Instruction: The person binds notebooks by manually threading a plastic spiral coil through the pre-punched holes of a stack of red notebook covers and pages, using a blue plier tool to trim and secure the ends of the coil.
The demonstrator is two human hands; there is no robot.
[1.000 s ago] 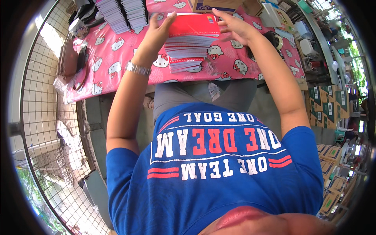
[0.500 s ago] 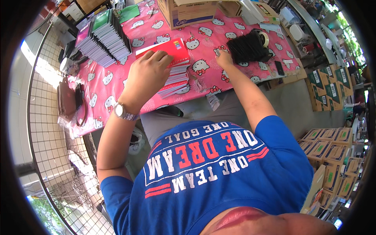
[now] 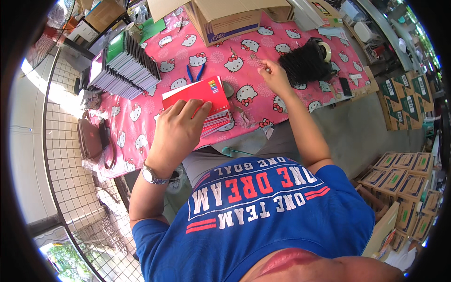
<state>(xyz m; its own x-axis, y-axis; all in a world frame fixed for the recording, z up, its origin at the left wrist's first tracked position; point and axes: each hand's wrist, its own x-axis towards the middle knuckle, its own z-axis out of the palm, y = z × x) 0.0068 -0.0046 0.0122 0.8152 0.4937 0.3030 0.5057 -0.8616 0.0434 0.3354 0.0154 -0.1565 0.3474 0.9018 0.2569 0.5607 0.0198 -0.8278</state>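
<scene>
While the left hand [image 3: 181,129] lies flat, fingers spread, on the red-covered stack of thin booklets [image 3: 199,96] near the front edge of the worktop [image 3: 141,127], the right hand [image 3: 275,77] reaches further in and pinches a short coiled metal binding wire [image 3: 256,59] between thumb and fingertips. The worktop is covered by a pink cloth printed with white cartoon cats. The booklet stack sits close to the person, its lower pages fanning out from under the red cover toward the front edge.

Just right of the right hand lies a black bundle of binding coils [image 3: 305,63], with a roll of pale tape [image 3: 324,49] touching its far side. A pair of blue-handled pliers [image 3: 195,73] lies just behind the booklet stack. Toward the left back corner stands a long leaning row of green-and-white booklets [image 3: 124,66]. An open brown cardboard box [image 3: 230,16] stands at the back edge, behind the right hand. A brown leather bag [image 3: 89,138] rests at the left edge of the worktop. A silver wristwatch [image 3: 151,176] circles the left wrist. Green-printed cartons [image 3: 399,176] are stacked on the floor, well apart on the right.
</scene>
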